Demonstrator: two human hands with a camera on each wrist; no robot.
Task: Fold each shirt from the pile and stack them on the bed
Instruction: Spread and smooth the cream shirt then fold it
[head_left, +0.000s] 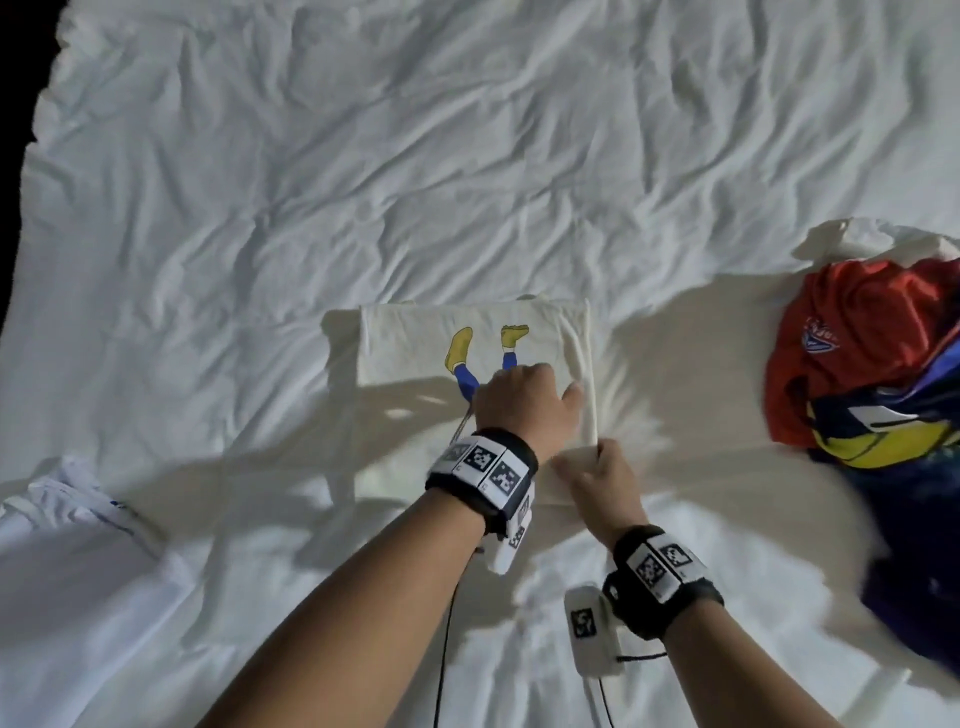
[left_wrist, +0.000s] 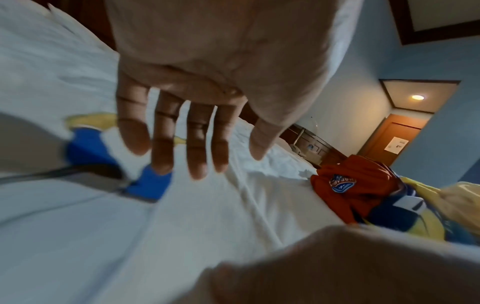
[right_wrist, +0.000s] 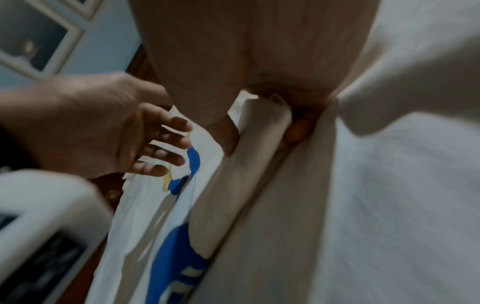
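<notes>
A cream shirt (head_left: 415, 353) with a cartoon print of yellow shoes and blue legs lies partly folded on the white bed (head_left: 363, 156). My left hand (head_left: 524, 395) hovers or rests over the shirt's right half, fingers straight and spread (left_wrist: 182, 144). My right hand (head_left: 602, 473) pinches the shirt's folded right edge near the front corner. In the right wrist view the thumb (right_wrist: 226, 139) and fingers clamp that cream fold (right_wrist: 265, 123). The pile (head_left: 872, 374) of unfolded shirts, red on top of navy, yellow and purple ones, lies at the bed's right.
A crumpled white garment (head_left: 67, 493) lies at the left front of the bed. Wrinkled sheet stretches behind the shirt. Cables trail from both wrist cameras toward me. A dresser (left_wrist: 309, 146) and a door (left_wrist: 394, 139) stand beyond the bed.
</notes>
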